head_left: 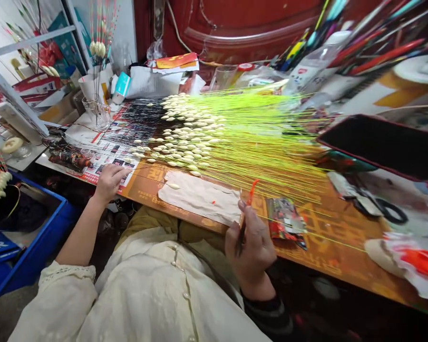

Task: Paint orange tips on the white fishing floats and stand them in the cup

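Note:
My left hand (pixel 110 181) is at the front edge of the table, fingers closed in a pinch on the thin dark stem of a fishing float (pixel 173 186). The float's pale body is over a beige cloth (pixel 203 197), and its long yellow tip runs rightward past my other hand. My right hand (pixel 251 240) grips a slim paintbrush (pixel 252 190), its red-orange bristles pointing up. Beyond the cloth lies a dense spread of similar floats (pixel 190 142), with dark stems to the left and yellow tips to the right.
A printed packet (pixel 287 221) lies right of the cloth. Farther right are scissors (pixel 381 204), a dark flat screen (pixel 385 140) and a red-stained wrapping (pixel 421 263). At the left stand a glass (pixel 97 114) with floats and a blue crate (pixel 39 256); a plastic bottle (pixel 316 59) is behind.

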The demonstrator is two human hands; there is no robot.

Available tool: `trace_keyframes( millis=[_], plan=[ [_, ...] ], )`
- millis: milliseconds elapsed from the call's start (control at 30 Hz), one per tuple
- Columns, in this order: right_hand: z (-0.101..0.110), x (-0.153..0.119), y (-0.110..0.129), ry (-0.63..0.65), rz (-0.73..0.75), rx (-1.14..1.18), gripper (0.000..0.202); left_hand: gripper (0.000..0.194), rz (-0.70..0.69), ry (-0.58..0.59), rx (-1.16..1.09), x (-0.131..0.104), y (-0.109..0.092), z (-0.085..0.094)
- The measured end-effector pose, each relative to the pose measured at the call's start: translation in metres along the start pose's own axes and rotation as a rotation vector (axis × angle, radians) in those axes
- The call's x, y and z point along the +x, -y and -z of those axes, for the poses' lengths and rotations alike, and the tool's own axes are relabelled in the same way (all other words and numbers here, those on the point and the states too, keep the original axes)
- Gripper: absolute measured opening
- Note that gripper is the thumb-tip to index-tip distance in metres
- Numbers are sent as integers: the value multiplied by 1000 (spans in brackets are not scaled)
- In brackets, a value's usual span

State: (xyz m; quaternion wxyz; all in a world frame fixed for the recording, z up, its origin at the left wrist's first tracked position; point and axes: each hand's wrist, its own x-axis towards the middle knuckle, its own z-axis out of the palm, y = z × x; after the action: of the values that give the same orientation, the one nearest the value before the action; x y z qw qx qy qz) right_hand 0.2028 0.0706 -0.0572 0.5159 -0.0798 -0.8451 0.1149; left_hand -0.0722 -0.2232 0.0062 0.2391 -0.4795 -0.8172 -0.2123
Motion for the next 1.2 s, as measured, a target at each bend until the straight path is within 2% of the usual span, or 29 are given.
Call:
trace_keyframes(
  millis=[167,333,500,900,1067,1200],
  plan=[
    [-2,-2,1,-7,-7,-3,59,39,6,34,-14,-5,7,-7],
    [-2,-1,1,-14,-4,-33,59,36,-82,-21,-1,-7,8,-13],
    [-2,-3,0,3,-19,-40,61,36,-115,-21,32,-8,12,-16],
    [-5,-4,1,-30,-15,-25,61,37,-133,-26,30,-10,11,-17],
    [-4,-3,1,-22,-13,-42,60,37,-108,11,21,-9,10,-15],
    [-4,-1,2,-36,-5,-43,61,35,-128,-16,11,-8,11,-15]
  ],
)
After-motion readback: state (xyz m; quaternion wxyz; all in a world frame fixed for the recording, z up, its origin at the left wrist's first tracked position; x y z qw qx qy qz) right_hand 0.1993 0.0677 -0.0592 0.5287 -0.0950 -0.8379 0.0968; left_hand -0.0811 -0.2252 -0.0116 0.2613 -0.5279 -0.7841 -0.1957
